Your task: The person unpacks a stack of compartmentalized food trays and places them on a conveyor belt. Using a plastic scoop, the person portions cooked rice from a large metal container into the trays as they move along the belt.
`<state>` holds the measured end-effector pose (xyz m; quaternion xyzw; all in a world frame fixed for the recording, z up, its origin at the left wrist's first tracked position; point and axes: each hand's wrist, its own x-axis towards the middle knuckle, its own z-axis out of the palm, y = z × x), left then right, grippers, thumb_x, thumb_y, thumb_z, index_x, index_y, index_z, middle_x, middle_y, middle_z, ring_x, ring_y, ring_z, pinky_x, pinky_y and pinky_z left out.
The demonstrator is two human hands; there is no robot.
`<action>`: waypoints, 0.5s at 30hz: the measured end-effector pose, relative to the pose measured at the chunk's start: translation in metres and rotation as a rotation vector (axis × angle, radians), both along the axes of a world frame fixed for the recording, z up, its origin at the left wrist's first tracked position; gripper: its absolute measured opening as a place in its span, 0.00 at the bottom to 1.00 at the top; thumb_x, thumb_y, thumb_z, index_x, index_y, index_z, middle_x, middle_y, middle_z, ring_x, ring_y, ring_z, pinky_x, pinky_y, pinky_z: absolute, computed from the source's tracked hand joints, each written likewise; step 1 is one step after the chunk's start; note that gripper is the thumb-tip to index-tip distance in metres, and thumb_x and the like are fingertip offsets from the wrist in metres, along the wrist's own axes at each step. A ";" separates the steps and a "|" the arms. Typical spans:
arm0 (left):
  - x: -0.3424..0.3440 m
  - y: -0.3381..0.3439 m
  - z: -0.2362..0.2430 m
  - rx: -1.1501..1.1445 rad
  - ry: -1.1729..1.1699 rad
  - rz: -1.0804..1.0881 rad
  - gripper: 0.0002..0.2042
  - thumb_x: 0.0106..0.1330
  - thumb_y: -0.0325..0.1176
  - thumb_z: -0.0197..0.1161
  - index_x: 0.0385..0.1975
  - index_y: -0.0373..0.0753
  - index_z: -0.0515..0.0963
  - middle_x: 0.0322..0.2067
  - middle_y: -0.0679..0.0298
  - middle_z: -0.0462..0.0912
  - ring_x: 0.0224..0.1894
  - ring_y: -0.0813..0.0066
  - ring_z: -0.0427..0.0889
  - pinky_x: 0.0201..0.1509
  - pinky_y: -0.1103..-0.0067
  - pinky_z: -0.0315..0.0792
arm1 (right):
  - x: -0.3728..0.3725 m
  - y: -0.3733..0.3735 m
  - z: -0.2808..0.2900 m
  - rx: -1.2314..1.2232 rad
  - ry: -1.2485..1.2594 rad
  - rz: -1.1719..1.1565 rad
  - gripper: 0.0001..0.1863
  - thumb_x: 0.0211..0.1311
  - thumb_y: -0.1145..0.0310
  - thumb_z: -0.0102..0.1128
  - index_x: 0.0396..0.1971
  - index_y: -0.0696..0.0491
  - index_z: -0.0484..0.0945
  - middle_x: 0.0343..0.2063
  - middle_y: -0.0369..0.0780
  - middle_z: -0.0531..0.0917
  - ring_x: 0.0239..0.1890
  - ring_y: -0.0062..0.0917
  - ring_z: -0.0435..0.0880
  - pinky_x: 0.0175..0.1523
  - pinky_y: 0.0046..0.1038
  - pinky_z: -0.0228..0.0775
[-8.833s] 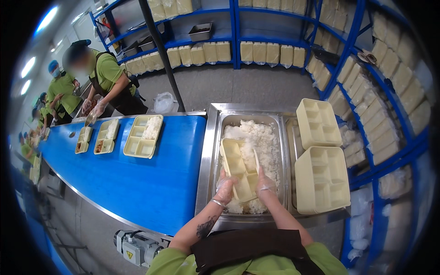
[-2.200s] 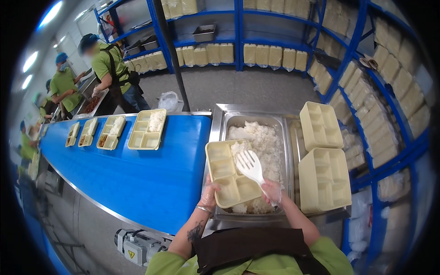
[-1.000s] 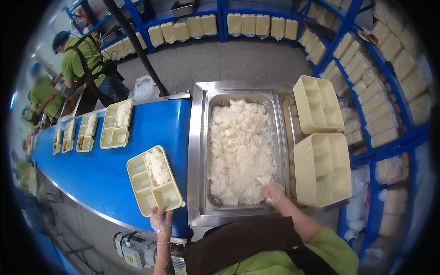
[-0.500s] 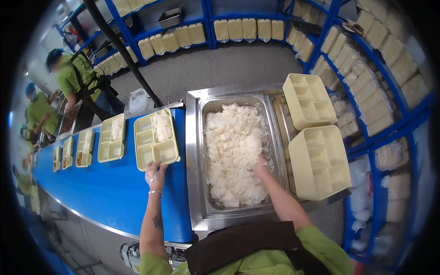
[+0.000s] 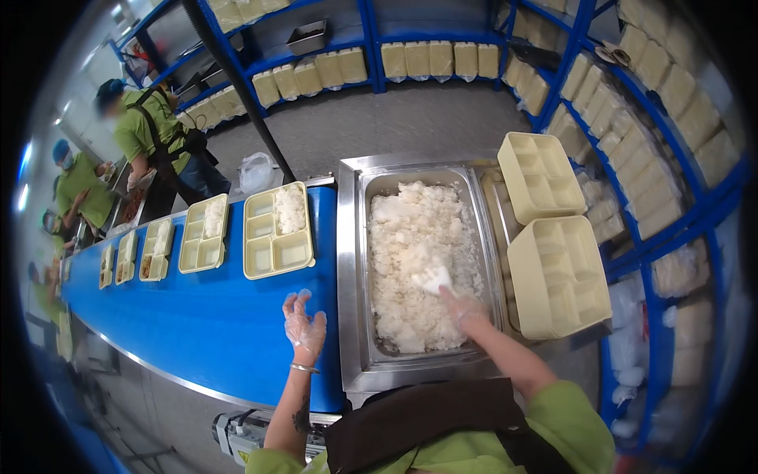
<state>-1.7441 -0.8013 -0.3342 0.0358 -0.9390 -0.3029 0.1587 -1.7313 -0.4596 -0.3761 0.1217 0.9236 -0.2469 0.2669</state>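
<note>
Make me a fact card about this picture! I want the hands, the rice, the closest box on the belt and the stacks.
Left hand: holding nothing, over the blue belt
Right hand: holding a white paddle at the rice
Rice: heaped in a metal pan
Closest box: on the belt, rice in one compartment
Stacks: two, cream-coloured, right of the pan

Lime green shirt [image 5: 450, 460], dark brown apron [image 5: 426, 417]
Sleeves [image 5: 570, 419] are short, gloves [image 5: 304, 332] are see-through, and the left arm [image 5: 286, 426]'s got a silvery bracelet [image 5: 304, 368] plus dark ink [image 5: 302, 415].
</note>
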 end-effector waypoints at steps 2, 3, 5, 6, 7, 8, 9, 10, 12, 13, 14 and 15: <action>0.007 0.005 0.002 0.008 0.063 -0.025 0.21 0.46 0.26 0.61 0.44 0.43 0.72 0.49 0.54 0.68 0.44 0.61 0.75 0.30 0.79 0.76 | -0.037 -0.002 0.022 -0.122 -0.079 -0.391 0.36 0.60 0.38 0.32 0.45 0.54 0.76 0.43 0.52 0.77 0.45 0.44 0.76 0.51 0.35 0.65; 0.009 0.009 0.004 0.015 0.092 -0.045 0.21 0.46 0.25 0.60 0.44 0.42 0.72 0.48 0.54 0.69 0.44 0.61 0.75 0.30 0.80 0.76 | -0.038 -0.010 0.004 -0.154 -0.046 -0.455 0.35 0.60 0.38 0.31 0.45 0.53 0.75 0.43 0.53 0.77 0.45 0.43 0.76 0.50 0.35 0.65; 0.013 0.014 0.011 0.031 0.076 -0.052 0.21 0.46 0.25 0.60 0.44 0.41 0.72 0.48 0.54 0.69 0.40 0.62 0.76 0.30 0.79 0.75 | -0.034 -0.024 -0.040 -0.177 -0.020 -0.482 0.34 0.61 0.39 0.30 0.47 0.50 0.74 0.42 0.53 0.77 0.44 0.43 0.76 0.48 0.35 0.65; 0.015 0.014 0.011 0.050 0.050 -0.046 0.21 0.47 0.25 0.61 0.45 0.41 0.72 0.48 0.53 0.69 0.38 0.62 0.76 0.30 0.78 0.74 | -0.025 -0.028 -0.052 -0.160 -0.030 -0.438 0.32 0.61 0.40 0.30 0.48 0.48 0.73 0.41 0.53 0.77 0.43 0.42 0.77 0.47 0.35 0.65; 0.017 0.014 0.008 0.074 0.024 -0.034 0.21 0.47 0.25 0.61 0.45 0.41 0.72 0.48 0.52 0.68 0.37 0.62 0.77 0.30 0.78 0.74 | -0.005 -0.027 -0.056 -0.084 -0.088 -0.281 0.30 0.62 0.42 0.32 0.50 0.47 0.72 0.40 0.54 0.77 0.41 0.42 0.77 0.45 0.35 0.66; 0.021 0.013 0.010 0.091 0.017 -0.036 0.21 0.47 0.25 0.61 0.44 0.41 0.72 0.47 0.52 0.69 0.36 0.63 0.77 0.30 0.78 0.74 | 0.011 -0.025 -0.050 -0.012 -0.156 -0.120 0.27 0.63 0.44 0.33 0.52 0.45 0.70 0.38 0.54 0.77 0.40 0.42 0.77 0.43 0.36 0.67; 0.028 0.010 0.011 0.106 0.007 -0.031 0.20 0.47 0.25 0.60 0.44 0.41 0.73 0.46 0.53 0.70 0.36 0.63 0.77 0.29 0.78 0.74 | 0.019 -0.023 -0.030 -0.007 -0.114 0.010 0.26 0.63 0.46 0.34 0.53 0.45 0.68 0.37 0.54 0.77 0.38 0.43 0.77 0.42 0.36 0.67; 0.033 0.008 0.010 0.122 -0.005 -0.031 0.20 0.47 0.24 0.60 0.44 0.41 0.73 0.46 0.53 0.70 0.36 0.63 0.77 0.29 0.79 0.74 | 0.028 -0.020 -0.002 -0.005 -0.074 0.136 0.25 0.64 0.48 0.34 0.55 0.45 0.67 0.36 0.54 0.77 0.37 0.43 0.77 0.41 0.37 0.67; 0.037 0.010 0.008 0.134 -0.010 -0.056 0.19 0.47 0.24 0.60 0.42 0.40 0.73 0.45 0.54 0.72 0.35 0.65 0.78 0.29 0.79 0.75 | 0.019 -0.005 0.018 -0.014 0.008 0.193 0.24 0.64 0.53 0.36 0.58 0.43 0.61 0.33 0.54 0.77 0.33 0.43 0.77 0.39 0.38 0.67; 0.040 0.011 0.008 0.135 -0.015 -0.062 0.18 0.47 0.24 0.60 0.42 0.40 0.74 0.45 0.55 0.72 0.35 0.65 0.78 0.29 0.79 0.76 | 0.008 0.001 0.023 -0.031 0.041 0.143 0.24 0.65 0.57 0.37 0.61 0.43 0.58 0.31 0.53 0.77 0.31 0.43 0.77 0.38 0.39 0.67; 0.040 0.017 0.014 0.158 -0.037 -0.074 0.17 0.47 0.23 0.59 0.41 0.40 0.74 0.45 0.55 0.73 0.35 0.65 0.78 0.29 0.80 0.75 | -0.012 0.009 0.000 -0.102 0.136 0.035 0.24 0.65 0.58 0.36 0.61 0.42 0.57 0.31 0.53 0.77 0.30 0.41 0.77 0.39 0.38 0.67; 0.037 0.024 0.018 0.166 -0.036 -0.107 0.17 0.48 0.23 0.59 0.41 0.40 0.74 0.45 0.55 0.73 0.35 0.65 0.78 0.29 0.80 0.75 | -0.033 0.017 -0.020 -0.169 0.228 -0.077 0.24 0.65 0.60 0.36 0.62 0.41 0.57 0.30 0.52 0.77 0.30 0.40 0.77 0.39 0.38 0.68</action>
